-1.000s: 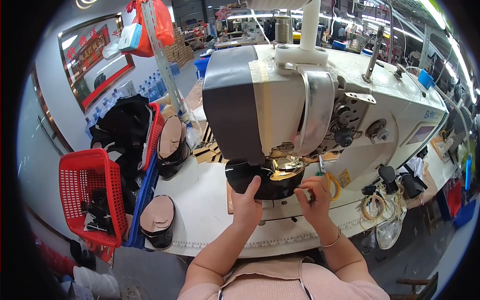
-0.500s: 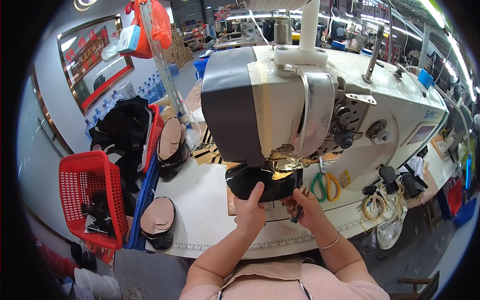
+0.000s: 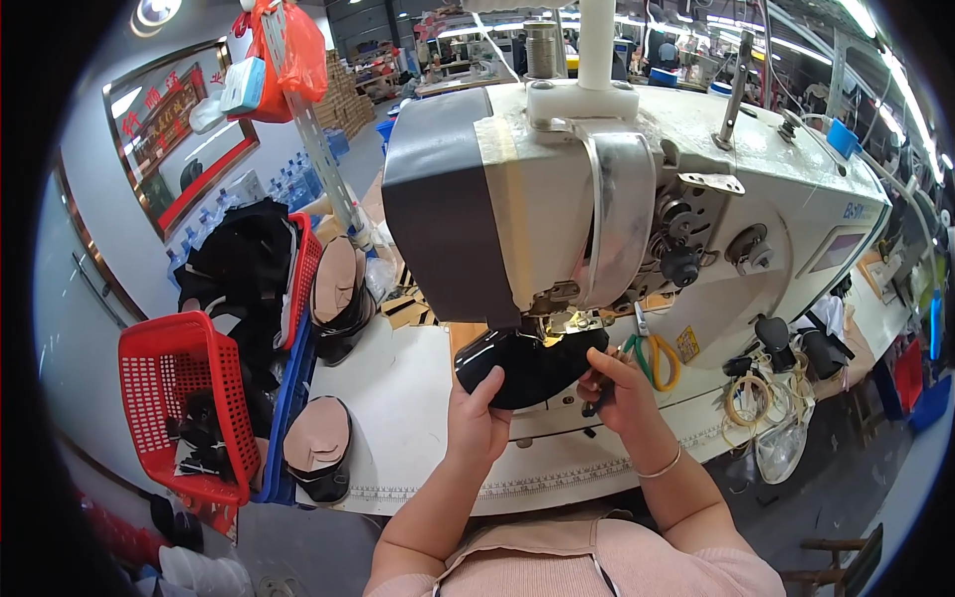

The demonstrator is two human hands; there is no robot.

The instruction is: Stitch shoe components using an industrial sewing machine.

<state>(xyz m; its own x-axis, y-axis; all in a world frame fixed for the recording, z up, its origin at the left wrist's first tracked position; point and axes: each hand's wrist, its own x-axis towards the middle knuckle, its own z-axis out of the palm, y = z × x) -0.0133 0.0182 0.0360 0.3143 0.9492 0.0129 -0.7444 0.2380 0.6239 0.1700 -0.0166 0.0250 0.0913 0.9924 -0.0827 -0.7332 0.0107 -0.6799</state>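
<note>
A black glossy shoe upper piece lies under the needle head of a large white sewing machine. My left hand grips the piece's near left edge, thumb on top. My right hand holds the piece's right edge, with a small dark tool pinched in its fingers. A thin bracelet circles my right wrist. The needle area is partly hidden by the machine head.
Green-handled scissors lie on the machine bed right of my hand. On the white table, stacked shoe uppers sit at left; another stack farther back. Red baskets of black pieces stand left. Cables hang right.
My right hand has moved left from near the scissors to the right edge of the black piece. My left hand stayed on the piece.
</note>
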